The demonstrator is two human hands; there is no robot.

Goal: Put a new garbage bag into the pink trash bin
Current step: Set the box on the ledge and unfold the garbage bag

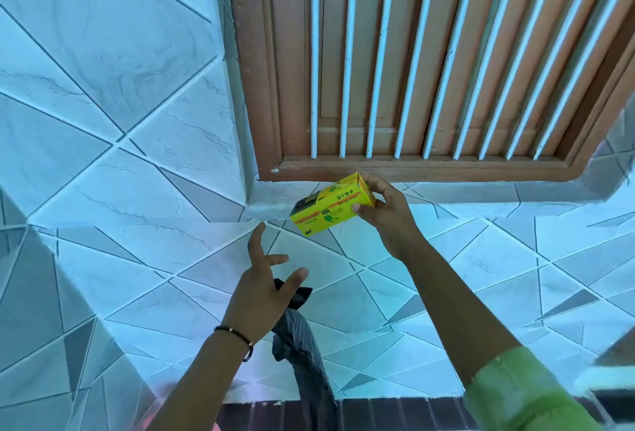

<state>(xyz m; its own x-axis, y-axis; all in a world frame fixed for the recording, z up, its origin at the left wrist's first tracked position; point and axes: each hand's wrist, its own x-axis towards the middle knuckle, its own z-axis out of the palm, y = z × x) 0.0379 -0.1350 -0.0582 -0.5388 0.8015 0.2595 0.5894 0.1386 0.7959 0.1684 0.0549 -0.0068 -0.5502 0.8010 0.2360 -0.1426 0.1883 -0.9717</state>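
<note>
My right hand (388, 221) grips one end of a yellow garbage-bag box (330, 210) and holds it tilted just in front of the tiled window ledge (271, 205). Lower down and to the left, my left hand (257, 300) has its index and middle fingers spread. A dark grey garbage bag (302, 338) is caught under its thumb side and hangs down toward the bottom edge. A small pink patch (214, 427) shows at the bottom edge; I cannot tell whether it is the bin.
A brown wooden window frame (261, 104) with white vertical bars (347, 70) fills the upper right. Pale tiles with diagonal lines cover the wall (103, 121) all around. A dark tiled strip (395, 411) runs along the bottom.
</note>
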